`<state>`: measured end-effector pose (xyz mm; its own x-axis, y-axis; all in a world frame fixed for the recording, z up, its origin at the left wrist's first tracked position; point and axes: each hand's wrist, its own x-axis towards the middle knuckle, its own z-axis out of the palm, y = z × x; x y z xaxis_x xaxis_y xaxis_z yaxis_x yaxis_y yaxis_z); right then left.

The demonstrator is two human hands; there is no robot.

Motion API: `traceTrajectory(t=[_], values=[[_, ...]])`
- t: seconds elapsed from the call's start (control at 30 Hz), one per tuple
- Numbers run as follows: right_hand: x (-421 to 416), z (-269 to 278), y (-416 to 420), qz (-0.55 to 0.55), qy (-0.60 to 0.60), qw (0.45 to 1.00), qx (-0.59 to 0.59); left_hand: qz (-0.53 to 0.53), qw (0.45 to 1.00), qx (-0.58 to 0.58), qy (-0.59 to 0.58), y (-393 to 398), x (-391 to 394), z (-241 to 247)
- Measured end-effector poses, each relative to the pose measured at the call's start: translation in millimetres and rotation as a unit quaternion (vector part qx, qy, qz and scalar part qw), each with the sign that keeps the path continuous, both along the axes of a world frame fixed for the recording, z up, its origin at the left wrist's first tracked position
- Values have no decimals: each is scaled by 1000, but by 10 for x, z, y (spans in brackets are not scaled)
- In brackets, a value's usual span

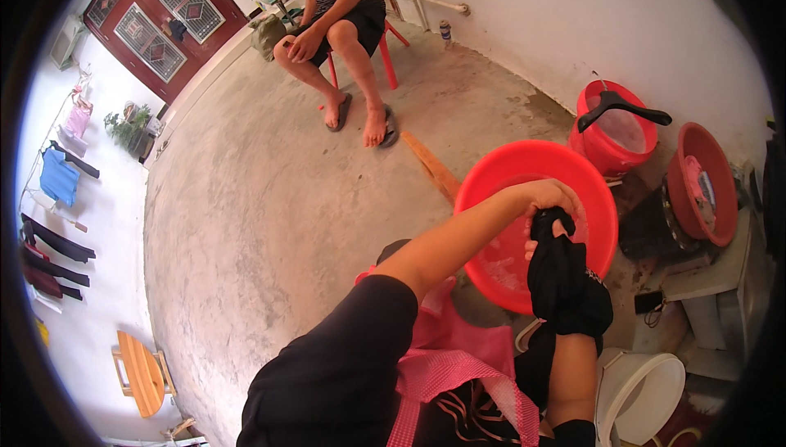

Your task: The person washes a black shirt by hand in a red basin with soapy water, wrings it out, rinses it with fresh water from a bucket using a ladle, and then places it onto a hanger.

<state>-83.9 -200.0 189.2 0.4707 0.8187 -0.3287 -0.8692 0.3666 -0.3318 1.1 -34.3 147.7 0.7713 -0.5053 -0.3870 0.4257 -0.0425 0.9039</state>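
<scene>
Over a large red plastic basin (491,171), my left hand (556,196) grips a bunched black cloth garment (556,281) near its upper end. The lower part of the garment drapes over my right forearm, and my right hand (557,232) is mostly wrapped in the cloth, with only some fingertips showing against it. Which fingertips belong to which hand is hard to tell. Shallow water with some suds lies in the basin. A pink apron (454,373) covers my lap.
A person (344,23) sits on a red chair ahead. Right of the basin are a red bucket (583,140) with a black hanger (620,106) on it and a dark red basin (681,189). A white bucket (669,385) stands near my right arm; a wooden board (430,164) touches the basin.
</scene>
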Motion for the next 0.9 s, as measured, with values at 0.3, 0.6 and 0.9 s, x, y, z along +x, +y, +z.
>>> traceTrajectory(t=[0.3,0.6,0.9], values=[[-120,-91,-25,31,45,999,4,-303,747,508,-304,-537,310,-585],[-68,-128,150,20,58,998,-2,-282,864,404,-105,-311,324,-470],[-15,-29,201,-40,8,999,-32,-47,930,-359,-53,-7,-151,-269]])
